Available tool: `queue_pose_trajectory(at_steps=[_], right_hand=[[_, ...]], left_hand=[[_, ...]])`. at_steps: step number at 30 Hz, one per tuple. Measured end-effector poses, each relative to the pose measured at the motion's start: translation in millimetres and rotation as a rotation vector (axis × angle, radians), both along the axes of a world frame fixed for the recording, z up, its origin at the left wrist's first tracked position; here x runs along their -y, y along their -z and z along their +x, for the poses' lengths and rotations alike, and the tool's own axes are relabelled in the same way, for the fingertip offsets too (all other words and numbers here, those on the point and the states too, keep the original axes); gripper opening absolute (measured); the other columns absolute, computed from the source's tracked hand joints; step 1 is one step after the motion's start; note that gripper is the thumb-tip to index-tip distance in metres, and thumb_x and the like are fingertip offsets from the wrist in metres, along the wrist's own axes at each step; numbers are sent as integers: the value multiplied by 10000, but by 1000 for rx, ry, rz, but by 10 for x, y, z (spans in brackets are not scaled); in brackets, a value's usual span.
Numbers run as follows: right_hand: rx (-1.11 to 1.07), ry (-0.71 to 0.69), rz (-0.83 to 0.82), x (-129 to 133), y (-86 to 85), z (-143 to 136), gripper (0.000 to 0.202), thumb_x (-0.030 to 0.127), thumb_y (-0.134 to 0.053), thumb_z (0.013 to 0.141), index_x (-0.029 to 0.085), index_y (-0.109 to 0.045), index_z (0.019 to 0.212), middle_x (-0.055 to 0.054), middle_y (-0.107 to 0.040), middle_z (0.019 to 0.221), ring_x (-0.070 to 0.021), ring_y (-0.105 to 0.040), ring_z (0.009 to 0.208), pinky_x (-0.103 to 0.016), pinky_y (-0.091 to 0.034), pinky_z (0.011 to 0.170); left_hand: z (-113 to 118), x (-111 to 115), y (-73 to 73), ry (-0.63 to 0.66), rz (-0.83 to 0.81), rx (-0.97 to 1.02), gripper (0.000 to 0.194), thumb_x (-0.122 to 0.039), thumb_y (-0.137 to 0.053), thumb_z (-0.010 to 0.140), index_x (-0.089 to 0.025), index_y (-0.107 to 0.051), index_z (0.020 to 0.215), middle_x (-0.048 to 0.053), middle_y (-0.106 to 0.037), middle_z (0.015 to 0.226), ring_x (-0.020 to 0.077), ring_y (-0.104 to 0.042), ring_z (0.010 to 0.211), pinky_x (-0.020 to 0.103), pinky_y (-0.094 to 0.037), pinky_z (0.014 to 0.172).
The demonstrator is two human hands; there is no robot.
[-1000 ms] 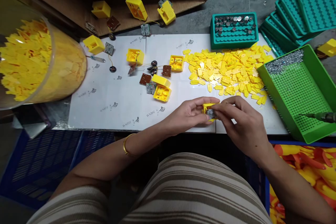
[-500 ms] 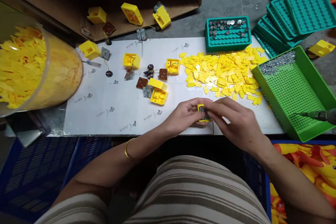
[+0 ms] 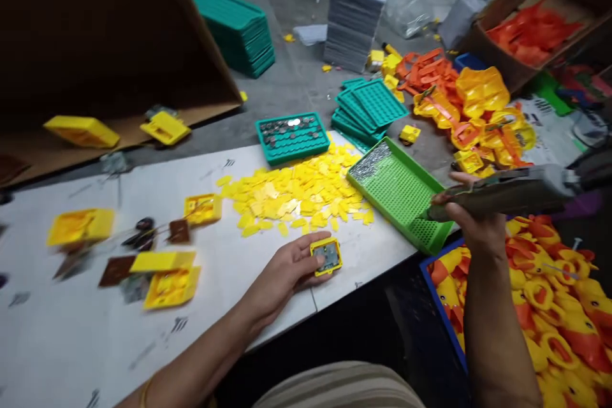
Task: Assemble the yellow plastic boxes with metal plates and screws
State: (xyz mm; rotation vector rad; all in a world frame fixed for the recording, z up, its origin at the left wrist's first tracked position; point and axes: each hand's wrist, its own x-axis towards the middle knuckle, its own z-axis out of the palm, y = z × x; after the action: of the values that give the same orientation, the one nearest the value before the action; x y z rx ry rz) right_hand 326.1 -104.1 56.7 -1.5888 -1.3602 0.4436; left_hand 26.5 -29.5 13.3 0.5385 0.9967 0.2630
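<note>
White work table [image 3: 95, 347]: runs across the floor space in front of the seated-height worker, its near edge below the hands. Large cardboard box [image 3: 95, 25]: open, at the table's far left. Blue crate [image 3: 444, 319]: beside the table on the worker's right, filled with yellow-and-orange toy pieces [image 3: 564, 319]. Green basket [image 3: 401, 194]: perforated, tilted across the table's right end, a heap of small screws in its far corner.

Power driver [image 3: 516, 191]: dark-bodied, held in the right hand [image 3: 478, 229], whose fingers are wrapped about its front end. The tip points over the near part of the basket; I cannot tell whether it touches.

Left hand [image 3: 284, 271]: closed on a yellow housing [image 3: 340, 252], thumb laid on top, fingers behind. Teal tray [image 3: 299, 154]: at the table's far edge, round metal cells in its upper rows.

The housing is near the table's front edge, open side up, left of the basket. Seated inside it: a grey circuit board [image 3: 329, 255], pressed by the thumb. Flat yellow pieces [image 3: 296, 191]: loosely heaped between tray and left hand.
</note>
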Motion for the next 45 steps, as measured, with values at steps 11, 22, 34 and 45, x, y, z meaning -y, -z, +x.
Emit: queue_pose_trajectory(at_steps=[11, 22, 34, 45], right_hand=[[-406, 116, 458, -1105, 95, 57, 210, 341, -679, 730, 198, -589, 855, 67, -537, 506, -111, -530, 421, -290, -524, 505], [-385, 157, 579, -1637, 286, 52, 251, 419, -662, 711, 207, -538, 758, 96, -427, 436, -92, -438, 337, -250, -402, 382], [-341, 125, 586, -1661, 341, 89, 238, 425, -651, 755, 228, -521, 729, 91, -438, 438, -91, -422, 338, -257, -393, 388], [-299, 100, 556, -1650, 292, 64, 260, 442, -654, 743, 222, -553, 837, 87, -432, 441, -112, -437, 358, -288, -426, 434]], left_hand=[[334, 45, 97, 87, -63, -38, 490, -133, -650, 793, -140, -502, 1260, 82, -658, 1049, 166, -665, 892, 236, -575, 731], [346, 19, 115, 99, -83, -34, 496, -190, -708, 744, -176, -557, 1217, 76, -655, 1039, 199, -655, 935, 293, -578, 755], [327, -2, 131, 114, -77, -28, 490, -220, -727, 734, -190, -582, 1201, 72, -659, 1044, 201, -656, 938, 305, -580, 761], [389, -18, 90, 31, -94, -31, 425, -168, -691, 759, -136, -578, 1167, 97, -696, 1015, 181, -685, 881, 268, -578, 749]])
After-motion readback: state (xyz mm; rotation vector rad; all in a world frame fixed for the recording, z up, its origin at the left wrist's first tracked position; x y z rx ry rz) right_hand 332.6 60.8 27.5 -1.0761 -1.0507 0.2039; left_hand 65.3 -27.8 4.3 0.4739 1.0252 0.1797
